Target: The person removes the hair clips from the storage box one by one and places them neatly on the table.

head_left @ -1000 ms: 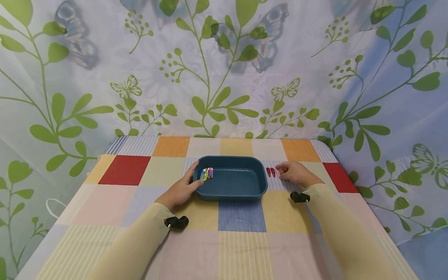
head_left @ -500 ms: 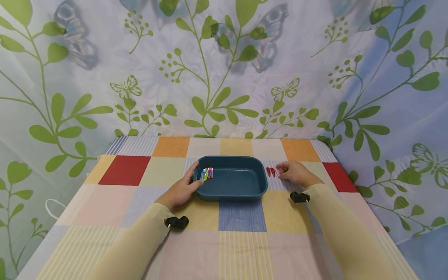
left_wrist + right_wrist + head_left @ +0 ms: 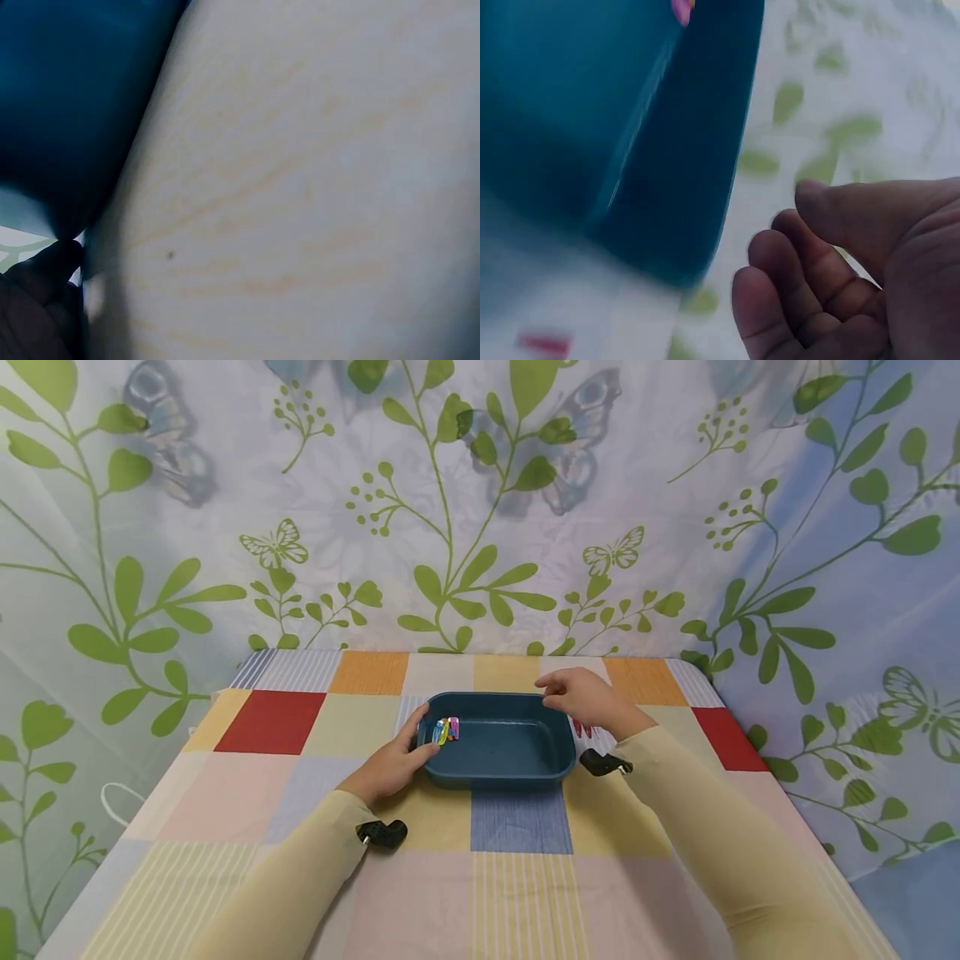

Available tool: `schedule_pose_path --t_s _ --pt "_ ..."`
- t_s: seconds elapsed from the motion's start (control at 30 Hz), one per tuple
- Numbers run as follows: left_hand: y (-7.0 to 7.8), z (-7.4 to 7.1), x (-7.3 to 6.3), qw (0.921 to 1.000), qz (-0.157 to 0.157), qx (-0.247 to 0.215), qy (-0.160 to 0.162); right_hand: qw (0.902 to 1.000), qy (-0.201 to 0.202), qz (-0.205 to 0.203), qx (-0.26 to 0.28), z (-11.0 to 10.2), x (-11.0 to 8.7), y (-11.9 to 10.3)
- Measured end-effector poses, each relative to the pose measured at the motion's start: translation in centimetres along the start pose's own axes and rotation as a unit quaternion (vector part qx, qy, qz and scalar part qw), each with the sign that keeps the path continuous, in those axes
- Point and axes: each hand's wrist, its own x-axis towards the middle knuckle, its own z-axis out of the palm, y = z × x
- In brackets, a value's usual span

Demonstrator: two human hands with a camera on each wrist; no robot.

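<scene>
A dark teal plastic tray (image 3: 498, 752) stands on the checked cloth. Several small coloured hair clips (image 3: 447, 730) lie together inside it at the left end. My left hand (image 3: 390, 767) grips the tray's left end, its fingers along the outer wall and its thumb at the front left rim. In the left wrist view only a dark part of that hand shows, under the tray corner. My right hand (image 3: 588, 696) is raised over the back right corner of the tray, fingers loosely bent, and the right wrist view shows nothing in it. Red hair clips (image 3: 581, 728) lie beside the tray, partly hidden by that wrist.
The patchwork tablecloth (image 3: 517, 893) covers the table. A patterned curtain (image 3: 480, 527) hangs behind it and on both sides. A white cable loop (image 3: 112, 806) shows by the left edge. Each wrist carries a small black camera (image 3: 606, 763).
My right hand has left the red hair clips and moved up and to the left, to the tray's back right corner. A further red clip shows in the row. My left hand stays put.
</scene>
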Motion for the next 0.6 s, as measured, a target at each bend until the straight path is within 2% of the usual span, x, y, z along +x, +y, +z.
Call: schedule_pose_path --t_s 0.1,0.27,0.4,0.6 --pt "0.0 0.0 0.0 1.0000 0.004 -0.001 -0.003 0.9983 -0.037 -0.045 -0.007 1.2 1.5 -3.0" --pt "0.0 0.0 0.1 1.0000 0.001 0.001 -0.007 0.9934 -0.080 -0.077 -0.026 3.2 3.6 -6.3" --pt "0.0 0.0 0.1 1.0000 -0.001 0.003 -0.005 0.9879 -0.111 -0.088 -0.062 4.7 4.8 -7.6" --pt "0.0 -0.1 0.0 1.0000 0.000 -0.003 -0.004 0.9832 -0.145 -0.073 -0.083 6.3 5.9 -8.4"
